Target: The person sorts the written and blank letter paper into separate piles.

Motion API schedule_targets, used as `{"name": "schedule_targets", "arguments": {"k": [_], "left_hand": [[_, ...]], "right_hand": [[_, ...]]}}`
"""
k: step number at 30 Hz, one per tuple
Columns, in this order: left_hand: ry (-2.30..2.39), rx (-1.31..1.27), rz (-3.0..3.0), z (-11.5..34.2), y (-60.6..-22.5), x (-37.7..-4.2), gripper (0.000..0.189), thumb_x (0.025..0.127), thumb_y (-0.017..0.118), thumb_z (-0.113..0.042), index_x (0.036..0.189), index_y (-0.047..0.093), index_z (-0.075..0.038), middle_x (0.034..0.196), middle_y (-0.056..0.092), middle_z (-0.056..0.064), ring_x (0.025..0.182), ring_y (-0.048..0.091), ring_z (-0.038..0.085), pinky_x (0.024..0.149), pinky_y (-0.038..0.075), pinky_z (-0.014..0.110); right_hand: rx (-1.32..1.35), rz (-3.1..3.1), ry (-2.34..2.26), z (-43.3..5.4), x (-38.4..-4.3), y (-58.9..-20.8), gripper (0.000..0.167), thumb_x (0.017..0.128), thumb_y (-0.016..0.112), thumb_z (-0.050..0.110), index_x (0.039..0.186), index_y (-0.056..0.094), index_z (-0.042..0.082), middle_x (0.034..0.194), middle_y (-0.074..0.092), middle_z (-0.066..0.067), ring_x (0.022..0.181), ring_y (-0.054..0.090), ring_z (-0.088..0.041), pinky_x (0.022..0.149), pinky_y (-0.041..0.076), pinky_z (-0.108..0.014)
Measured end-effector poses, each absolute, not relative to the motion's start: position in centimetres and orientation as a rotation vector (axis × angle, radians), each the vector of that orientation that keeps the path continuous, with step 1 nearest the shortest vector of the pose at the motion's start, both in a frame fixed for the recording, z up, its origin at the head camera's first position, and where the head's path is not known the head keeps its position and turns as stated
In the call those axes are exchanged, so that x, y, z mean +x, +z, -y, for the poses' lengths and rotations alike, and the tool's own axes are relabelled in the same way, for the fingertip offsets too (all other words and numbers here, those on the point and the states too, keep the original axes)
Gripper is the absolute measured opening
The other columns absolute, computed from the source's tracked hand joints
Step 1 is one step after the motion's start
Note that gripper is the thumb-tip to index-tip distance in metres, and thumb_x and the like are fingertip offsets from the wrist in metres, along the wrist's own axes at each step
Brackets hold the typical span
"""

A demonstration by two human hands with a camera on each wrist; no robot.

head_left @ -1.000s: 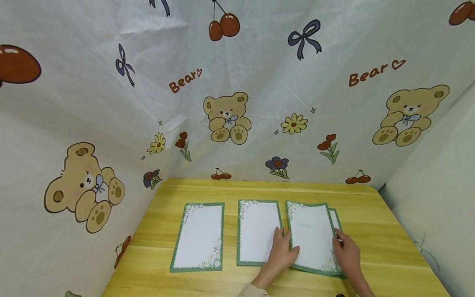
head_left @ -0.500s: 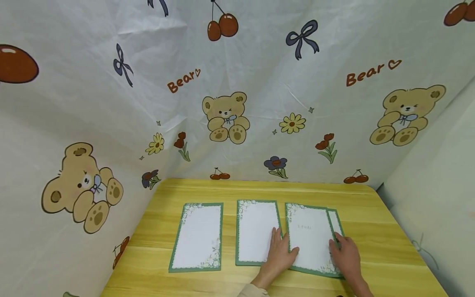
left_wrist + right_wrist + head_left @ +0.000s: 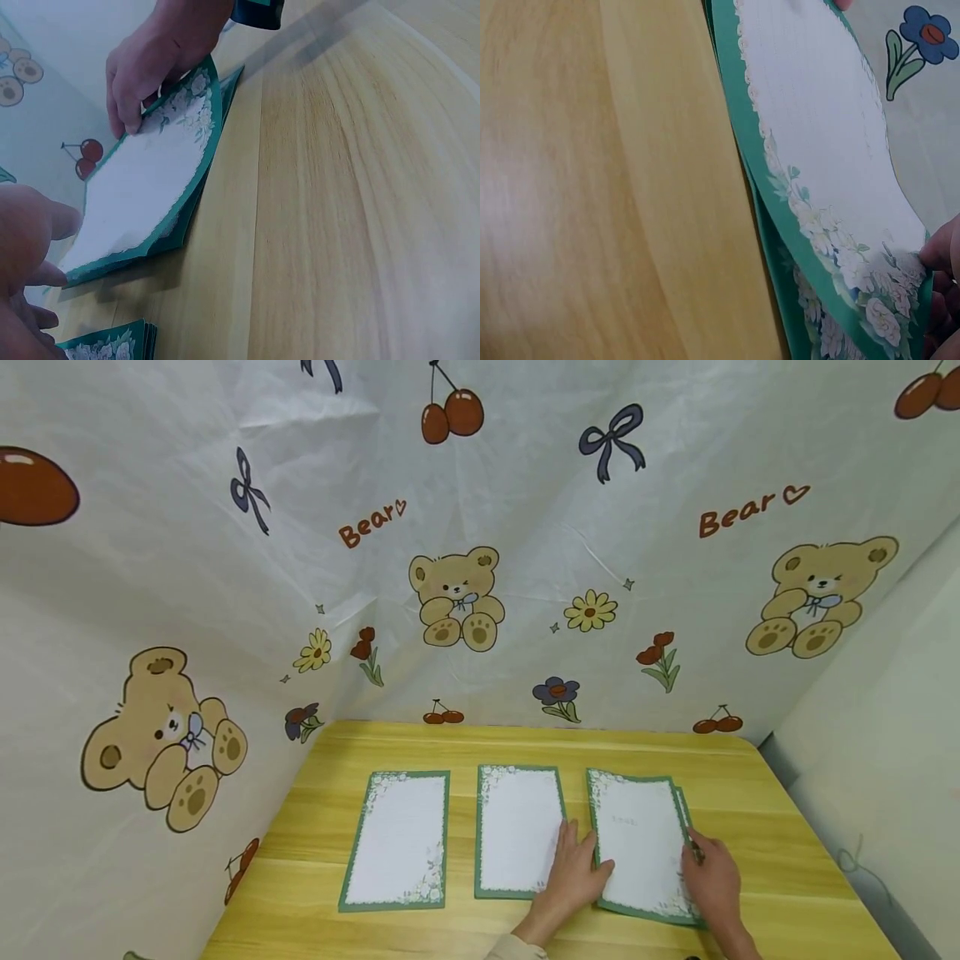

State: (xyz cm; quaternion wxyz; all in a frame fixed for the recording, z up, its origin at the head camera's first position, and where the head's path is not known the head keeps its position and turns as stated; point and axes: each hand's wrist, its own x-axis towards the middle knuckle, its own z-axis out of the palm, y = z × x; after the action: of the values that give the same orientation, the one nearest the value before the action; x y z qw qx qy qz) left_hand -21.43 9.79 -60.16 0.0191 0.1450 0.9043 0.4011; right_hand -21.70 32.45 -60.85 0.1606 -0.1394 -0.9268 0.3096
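Note:
A white sheet of paper with a green flowered border lies over another such sheet, whose strip shows along the right side. My right hand pinches the top sheet's right edge near its lower corner; in the right wrist view the sheet bows up there. A small dark thing shows by the right fingers, too small to tell. My left hand rests at the left edge, fingers extended, thumb on the sheet. In the left wrist view the left hand touches the near end of the sheet.
Left of the hands lie a bordered stack of paper and, farther left, another bordered paper. They rest on a wood-grain table. A bear-printed cloth hangs behind it. A dark object peeks in at the bottom edge.
Both hands and the top sheet have shifted slightly right. The strip of the lower sheet showing at the right has become narrower. The papers at the left have stayed put.

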Motion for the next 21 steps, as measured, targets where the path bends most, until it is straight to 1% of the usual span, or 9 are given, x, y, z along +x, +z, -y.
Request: {"name": "schedule_targets", "arguments": {"k": [3, 6, 11, 16, 21], "left_hand": [[1.204, 0.460, -2.812, -9.9, -60.2, -21.4, 0.055, 0.095, 0.061, -0.036, 0.137, 0.057, 0.000, 0.152, 0.033, 0.026, 0.145, 0.020, 0.043, 0.115, 0.025, 0.049], [1.134, 0.489, -2.820, -9.9, -60.3, -21.3, 0.058, 0.096, 0.060, -0.038, 0.137, 0.056, 0.002, 0.152, 0.033, 0.026, 0.145, 0.021, 0.043, 0.115, 0.026, 0.048], [1.117, 0.499, -2.789, -9.6, -60.3, -21.2, 0.060, 0.097, 0.058, -0.039, 0.138, 0.054, 0.005, 0.153, 0.033, 0.026, 0.146, 0.021, 0.041, 0.116, 0.026, 0.045], [1.208, 0.482, -2.759, -9.3, -60.0, -21.4, 0.059, 0.098, 0.058, -0.037, 0.139, 0.052, 0.005, 0.153, 0.034, 0.024, 0.145, 0.022, 0.040, 0.116, 0.025, 0.045], [1.215, 0.489, -2.767, -9.0, -59.6, -21.6, 0.059, 0.099, 0.058, -0.036, 0.140, 0.051, 0.005, 0.152, 0.037, 0.023, 0.145, 0.026, 0.038, 0.115, 0.028, 0.044]], "right_hand": [[-0.428, 2.655, 0.887, -32.7, -21.5, -60.9, 0.038, 0.096, 0.053, 0.006, 0.127, 0.057, -0.015, 0.104, 0.059, -0.029, 0.086, 0.057, -0.039, 0.070, 0.042, -0.051], [-0.437, 2.671, 0.899, -32.9, -21.5, -61.0, 0.039, 0.096, 0.053, 0.009, 0.127, 0.056, -0.016, 0.107, 0.058, -0.032, 0.096, 0.057, -0.045, 0.079, 0.043, -0.058], [-0.502, 2.735, 0.879, -33.1, -21.7, -61.3, 0.045, 0.097, 0.052, 0.014, 0.130, 0.053, -0.016, 0.116, 0.053, -0.037, 0.108, 0.051, -0.051, 0.090, 0.040, -0.063], [-0.554, 2.744, 0.866, -32.8, -22.0, -61.1, 0.048, 0.097, 0.052, 0.016, 0.133, 0.049, -0.016, 0.123, 0.048, -0.036, 0.114, 0.047, -0.051, 0.096, 0.037, -0.063], [-0.453, 2.689, 0.897, -32.0, -22.0, -60.5, 0.044, 0.096, 0.055, 0.012, 0.130, 0.053, -0.016, 0.120, 0.051, -0.037, 0.113, 0.048, -0.052, 0.094, 0.038, -0.064]]}}
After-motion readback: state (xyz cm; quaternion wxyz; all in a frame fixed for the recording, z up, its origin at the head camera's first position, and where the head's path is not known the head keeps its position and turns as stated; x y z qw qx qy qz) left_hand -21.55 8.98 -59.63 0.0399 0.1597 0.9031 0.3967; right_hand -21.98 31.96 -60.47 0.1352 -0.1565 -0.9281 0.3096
